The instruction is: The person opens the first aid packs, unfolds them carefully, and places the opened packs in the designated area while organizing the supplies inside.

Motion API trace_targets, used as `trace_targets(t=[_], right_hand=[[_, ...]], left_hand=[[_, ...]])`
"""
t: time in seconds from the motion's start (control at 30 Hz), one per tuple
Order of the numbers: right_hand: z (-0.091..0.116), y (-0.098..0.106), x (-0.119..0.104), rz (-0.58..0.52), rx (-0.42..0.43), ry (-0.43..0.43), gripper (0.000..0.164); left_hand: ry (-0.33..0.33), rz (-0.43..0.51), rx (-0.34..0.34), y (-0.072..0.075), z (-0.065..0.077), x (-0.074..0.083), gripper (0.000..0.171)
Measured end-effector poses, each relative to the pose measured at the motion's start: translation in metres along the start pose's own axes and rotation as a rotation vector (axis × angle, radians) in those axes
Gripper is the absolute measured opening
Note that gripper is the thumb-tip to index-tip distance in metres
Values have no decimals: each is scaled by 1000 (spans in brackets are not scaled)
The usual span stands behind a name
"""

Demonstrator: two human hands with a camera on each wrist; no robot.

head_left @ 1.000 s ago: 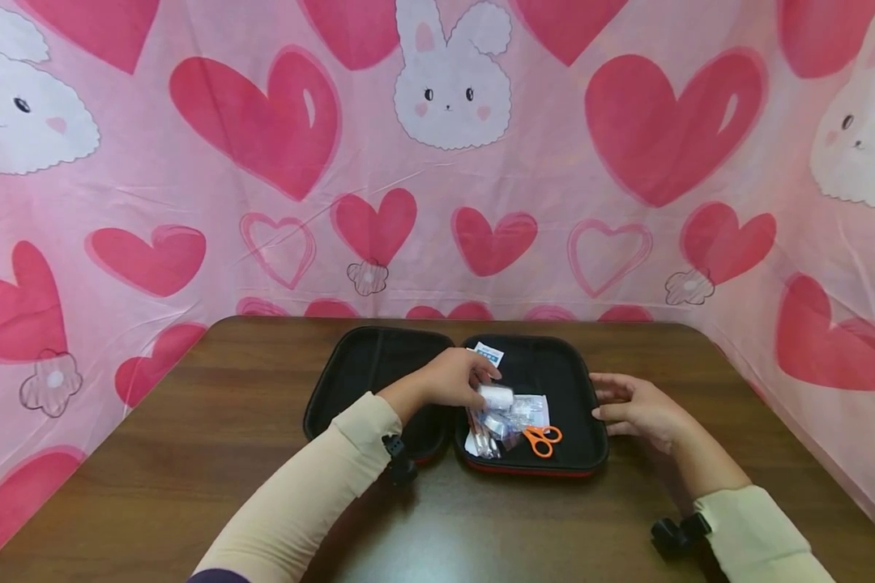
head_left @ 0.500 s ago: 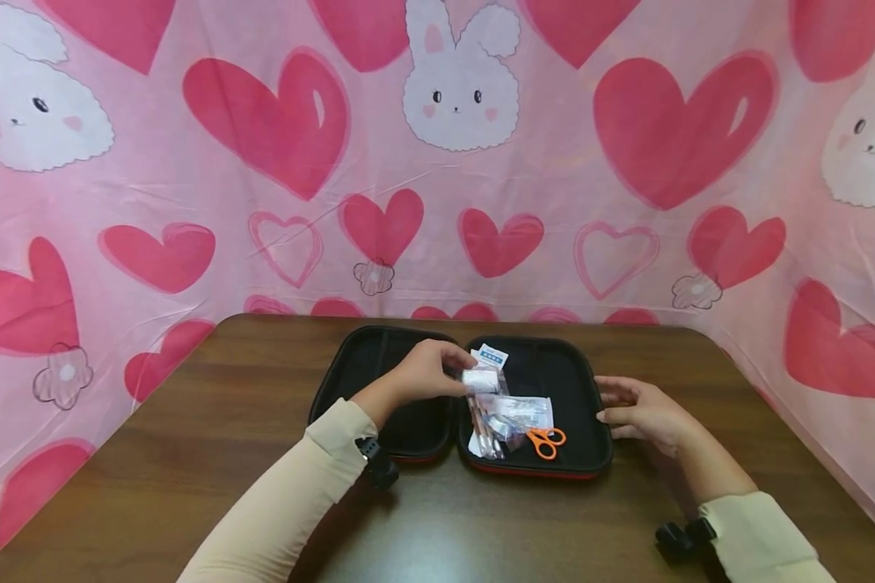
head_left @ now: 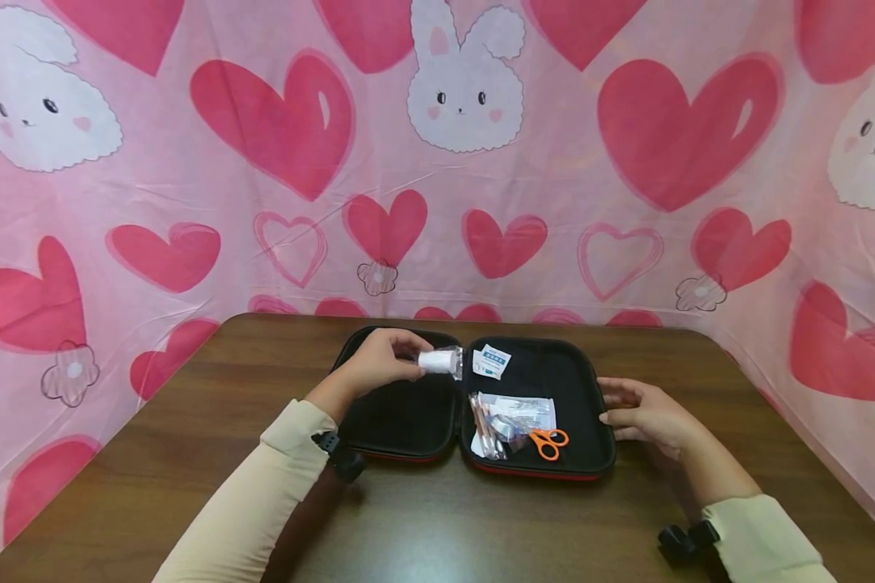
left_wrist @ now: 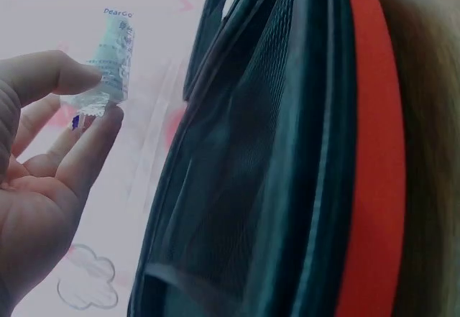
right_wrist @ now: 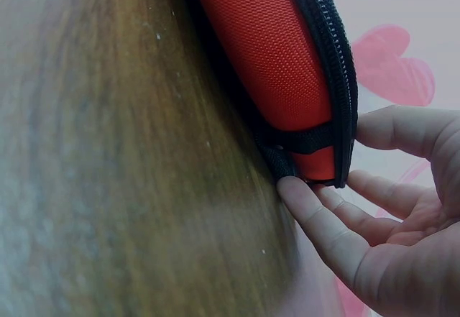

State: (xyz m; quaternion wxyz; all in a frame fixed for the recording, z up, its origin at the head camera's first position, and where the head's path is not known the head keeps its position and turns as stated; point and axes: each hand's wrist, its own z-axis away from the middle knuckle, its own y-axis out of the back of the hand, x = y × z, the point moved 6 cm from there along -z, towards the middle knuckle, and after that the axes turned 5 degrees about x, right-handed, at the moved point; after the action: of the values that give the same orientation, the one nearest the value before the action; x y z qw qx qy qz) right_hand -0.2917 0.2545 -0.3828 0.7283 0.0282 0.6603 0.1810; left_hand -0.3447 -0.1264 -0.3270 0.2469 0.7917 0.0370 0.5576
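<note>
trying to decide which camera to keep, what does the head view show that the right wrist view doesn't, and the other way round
Only the head view shows the left hand holding a wrapped white roll, plus the orange scissors and a small packet inside the open case.
Only the right wrist view shows the zipper and a black strap clearly.
Both share the right hand at the case's edge, the red shell, the wooden table and pink heart-patterned backdrop.

A pink cloth (head_left: 467,180) is hanging behind the brown table (head_left: 437,526), and red hearts (head_left: 689,134), white bunnies (head_left: 467,105) and little flowers (head_left: 74,370) are showing on it.
</note>
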Motion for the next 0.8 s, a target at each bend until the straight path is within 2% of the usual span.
trace_targets(t=[0.17, 0.23, 0.43, 0.8], right_hand=[[0, 1, 1, 3, 5, -11, 76], [0, 1, 0, 5, 9, -16, 77], [0, 0, 0, 10, 12, -14, 77], [0, 1, 1, 20, 19, -26, 77]], left_hand=[[16, 39, 34, 14, 5, -2, 34], [22, 73, 43, 21, 5, -7, 36], [85, 166, 64, 40, 10, -16, 41], [160, 73, 192, 81, 15, -43, 41]])
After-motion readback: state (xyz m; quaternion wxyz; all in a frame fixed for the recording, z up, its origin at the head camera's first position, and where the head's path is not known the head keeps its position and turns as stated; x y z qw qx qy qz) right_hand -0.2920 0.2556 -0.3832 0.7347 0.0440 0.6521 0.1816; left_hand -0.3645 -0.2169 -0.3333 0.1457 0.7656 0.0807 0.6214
